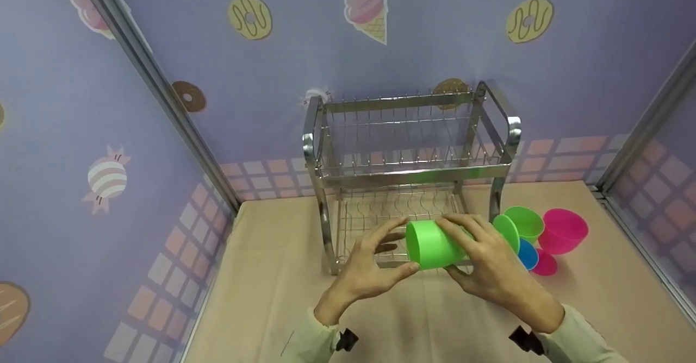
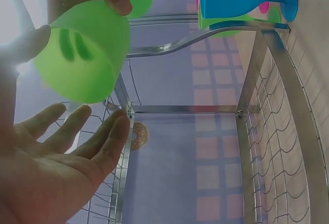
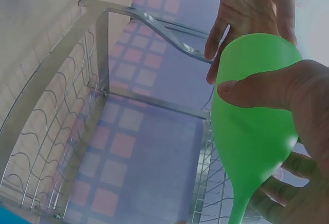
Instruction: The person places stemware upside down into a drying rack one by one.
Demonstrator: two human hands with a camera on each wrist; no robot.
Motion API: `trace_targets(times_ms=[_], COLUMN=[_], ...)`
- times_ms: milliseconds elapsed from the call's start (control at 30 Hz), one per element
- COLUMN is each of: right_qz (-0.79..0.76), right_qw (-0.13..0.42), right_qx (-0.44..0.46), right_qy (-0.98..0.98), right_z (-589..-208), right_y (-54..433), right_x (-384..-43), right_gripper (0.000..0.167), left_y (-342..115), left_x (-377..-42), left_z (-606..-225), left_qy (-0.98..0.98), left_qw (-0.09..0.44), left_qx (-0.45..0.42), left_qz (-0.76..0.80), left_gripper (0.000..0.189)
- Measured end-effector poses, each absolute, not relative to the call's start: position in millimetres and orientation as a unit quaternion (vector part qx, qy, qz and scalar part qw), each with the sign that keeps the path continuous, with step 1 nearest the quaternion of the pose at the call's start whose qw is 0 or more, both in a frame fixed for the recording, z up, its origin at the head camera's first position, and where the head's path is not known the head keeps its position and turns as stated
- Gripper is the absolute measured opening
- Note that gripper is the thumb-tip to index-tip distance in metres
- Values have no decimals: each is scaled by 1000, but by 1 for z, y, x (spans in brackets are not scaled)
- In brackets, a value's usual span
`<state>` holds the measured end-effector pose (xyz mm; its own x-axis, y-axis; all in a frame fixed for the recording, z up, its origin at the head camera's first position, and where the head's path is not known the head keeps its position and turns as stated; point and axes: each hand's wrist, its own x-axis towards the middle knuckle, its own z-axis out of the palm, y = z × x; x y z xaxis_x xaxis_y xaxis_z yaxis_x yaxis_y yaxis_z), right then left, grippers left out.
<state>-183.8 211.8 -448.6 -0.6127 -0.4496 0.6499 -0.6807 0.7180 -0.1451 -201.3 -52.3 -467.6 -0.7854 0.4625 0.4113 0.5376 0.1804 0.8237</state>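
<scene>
Goblet [image 1: 436, 246] (green) in right grip [image 1: 491, 262]

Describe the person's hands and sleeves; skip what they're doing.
The left hand and right hand are bare, without gloves. The left sleeve and right sleeve are long and pale, whitish green. A small, angular black piece shows beside the left cuff, and a similar dark piece beside the right.

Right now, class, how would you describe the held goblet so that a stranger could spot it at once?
Find the metal rack. In front of it in the head view, the right hand grips a green goblet tipped sideways, mouth toward the left hand. The other goblets, one also green, stand upright on the table; only this one is held.
</scene>
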Motion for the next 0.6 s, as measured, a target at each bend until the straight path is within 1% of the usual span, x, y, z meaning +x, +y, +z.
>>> trace_targets(times_ms=[233, 467, 600], right_qz=[179, 172, 179], right_qw=[303, 295, 316], right_qx=[324, 321, 326], right_qy=[-878, -883, -873], right_z=[-449, -446, -445], right_y=[206, 203, 205], right_x=[-184, -178, -166], right_gripper=[101, 104, 100], left_y=[-51, -52, -55], left_x=[-203, -204, -203], left_z=[-470, -473, -475], left_qy=[-747, -729, -730], left_qw=[24, 54, 69], left_qx=[-337, -332, -322], left_qz=[-573, -597, -599], left_gripper=[77, 73, 72])
